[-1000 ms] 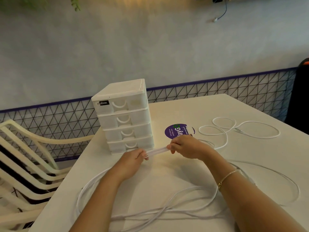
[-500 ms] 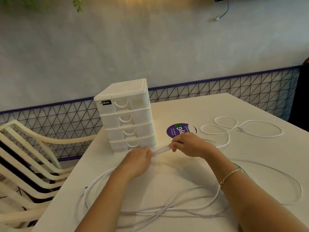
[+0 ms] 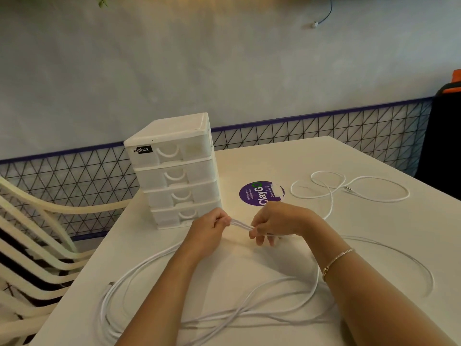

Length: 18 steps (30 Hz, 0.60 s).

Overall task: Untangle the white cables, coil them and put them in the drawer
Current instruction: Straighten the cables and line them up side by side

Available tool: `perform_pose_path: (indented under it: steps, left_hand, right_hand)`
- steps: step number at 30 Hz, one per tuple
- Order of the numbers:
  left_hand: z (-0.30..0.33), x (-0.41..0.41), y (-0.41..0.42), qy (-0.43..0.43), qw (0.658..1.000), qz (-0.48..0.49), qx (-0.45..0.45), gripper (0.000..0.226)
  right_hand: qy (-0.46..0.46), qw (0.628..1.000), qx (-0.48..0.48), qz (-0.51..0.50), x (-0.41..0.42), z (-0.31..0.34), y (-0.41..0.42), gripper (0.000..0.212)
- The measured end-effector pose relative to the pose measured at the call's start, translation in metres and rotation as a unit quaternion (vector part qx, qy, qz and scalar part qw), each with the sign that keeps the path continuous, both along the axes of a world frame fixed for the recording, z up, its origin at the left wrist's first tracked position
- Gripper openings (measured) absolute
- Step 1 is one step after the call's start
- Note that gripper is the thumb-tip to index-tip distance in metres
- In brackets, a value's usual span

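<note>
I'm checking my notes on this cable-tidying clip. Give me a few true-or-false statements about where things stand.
1. Both hands hold a short bundle of cable between them. True: left hand, right hand.
2. One drawer of the drawer unit is pulled out. False: all four are closed.
3. A second, thinner cable lies loose beyond the right hand. True.
4. The purple sticker is on the drawer unit. False: it is on the table.

We see the drawer unit [image 3: 174,171] on the table [image 3: 287,156], sticker [image 3: 259,193] right of it, loose cable [image 3: 349,188] farther right.
</note>
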<state>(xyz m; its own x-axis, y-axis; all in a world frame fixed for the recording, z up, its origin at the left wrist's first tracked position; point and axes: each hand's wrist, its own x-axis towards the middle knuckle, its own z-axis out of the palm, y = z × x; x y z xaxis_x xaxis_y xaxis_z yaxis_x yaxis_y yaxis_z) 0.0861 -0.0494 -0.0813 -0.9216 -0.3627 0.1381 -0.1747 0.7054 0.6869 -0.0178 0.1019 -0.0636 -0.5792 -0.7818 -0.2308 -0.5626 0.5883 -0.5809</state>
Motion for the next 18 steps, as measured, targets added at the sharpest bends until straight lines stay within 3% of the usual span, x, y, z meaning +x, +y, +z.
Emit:
perform_pose_path:
  steps: [5,7,14,18]
  left_hand:
    - [0.002,0.004,0.003,-0.037,0.998,-0.055,0.001,0.021]
    - [0.003,0.004,0.002,-0.027,0.999,-0.04,0.0,0.021]
    - [-0.001,0.001,-0.002,0.027,0.999,0.025,-0.009,0.019]
    - [0.001,0.003,-0.003,-0.017,0.999,-0.032,0.004,0.021]
  right_hand:
    - [0.093,0.989,-0.078,-0.09,-0.007,-0.003,0.002,0.014]
    - [0.086,0.988,-0.089,-0.089,-0.005,-0.003,0.002,0.012]
    - [-0.02,0.999,0.032,-0.002,0.007,0.005,-0.005,0.018]
    - [0.042,0.998,0.009,-0.035,0.0,0.001,0.002,0.017]
